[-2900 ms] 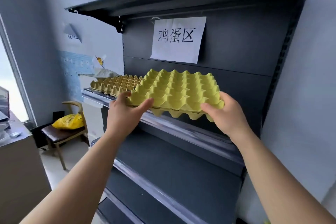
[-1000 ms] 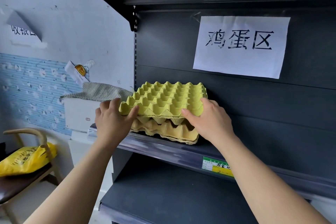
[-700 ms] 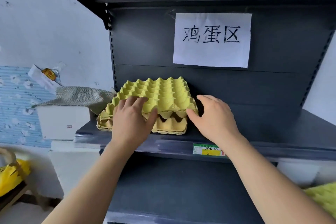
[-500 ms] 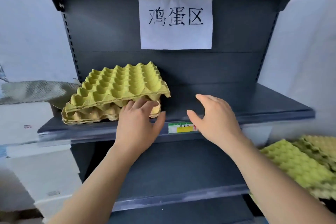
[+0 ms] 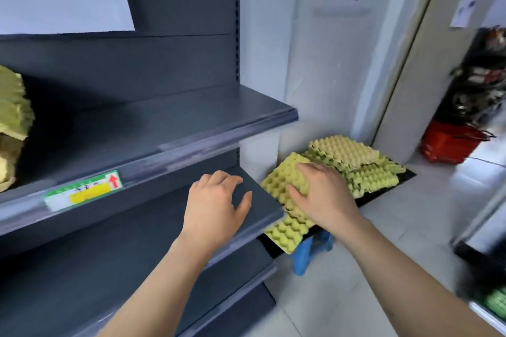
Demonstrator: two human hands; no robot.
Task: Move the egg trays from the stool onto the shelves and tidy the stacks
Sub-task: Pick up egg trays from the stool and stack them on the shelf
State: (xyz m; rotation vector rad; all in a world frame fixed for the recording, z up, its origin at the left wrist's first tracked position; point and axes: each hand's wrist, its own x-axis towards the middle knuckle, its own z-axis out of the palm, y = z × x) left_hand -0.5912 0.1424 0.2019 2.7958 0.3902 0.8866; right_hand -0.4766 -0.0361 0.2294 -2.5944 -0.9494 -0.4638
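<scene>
You are at the pick-up step, with the next tray to fetch. Your right hand (image 5: 325, 194) lies palm down over the nearest tray (image 5: 279, 180), fingers straight and spread, thumb toward its left edge. It looks to be touching the ridges, but nothing is curled round the tray yet. Your left hand (image 5: 216, 208) hangs loose and spread, holding nothing, over the corner of the lower shelf (image 5: 123, 241), just left of the stool (image 5: 312, 250).

That tray sits tilted on the stool's near left side, its lower edge overhanging the front. The pile of trays (image 5: 353, 161) lies behind it on the stool, ragged and not squared. The stack (image 5: 11, 117) already put away sits well left of the stool and higher, on the upper shelf (image 5: 164, 123).

As I judge it, the next move needs both hands, one on each side edge of the tilted tray. Lift it level so the thin pulp neither bends nor drags the pile, then carry it left to the stack.
</scene>
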